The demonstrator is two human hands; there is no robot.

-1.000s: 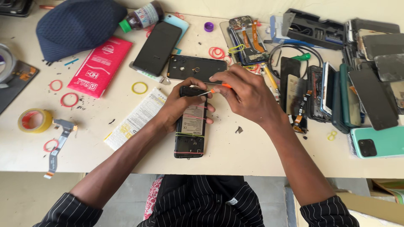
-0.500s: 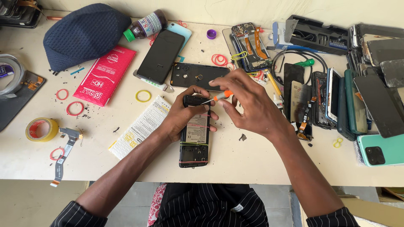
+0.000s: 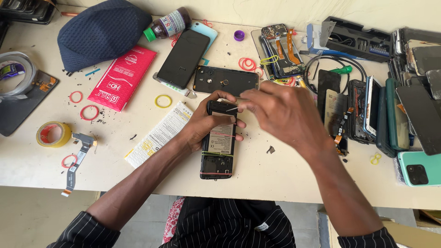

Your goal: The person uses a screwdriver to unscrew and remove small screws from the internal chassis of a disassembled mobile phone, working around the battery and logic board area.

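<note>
An opened black phone (image 3: 219, 149) lies lengthwise on the cream table (image 3: 285, 179), its labelled battery showing. My left hand (image 3: 209, 121) grips the phone's upper end from the left side. My right hand (image 3: 282, 115) hovers over that upper end from the right, its fingers pinched on a thin screwdriver (image 3: 232, 109). The metal tip points at the phone's top edge, and the handle is hidden inside my fingers.
A black back cover (image 3: 225, 80), a dark phone (image 3: 183, 57), a red packet (image 3: 121, 78) and a blue cap (image 3: 101, 32) lie behind. A printed leaflet (image 3: 158, 135) and yellow tape roll (image 3: 53, 133) sit left. Several phones and parts crowd the right, with a teal phone (image 3: 420, 167).
My right hand has turned and closed over the screwdriver, hiding its orange handle. The left hand keeps its grip on the phone's upper end.
</note>
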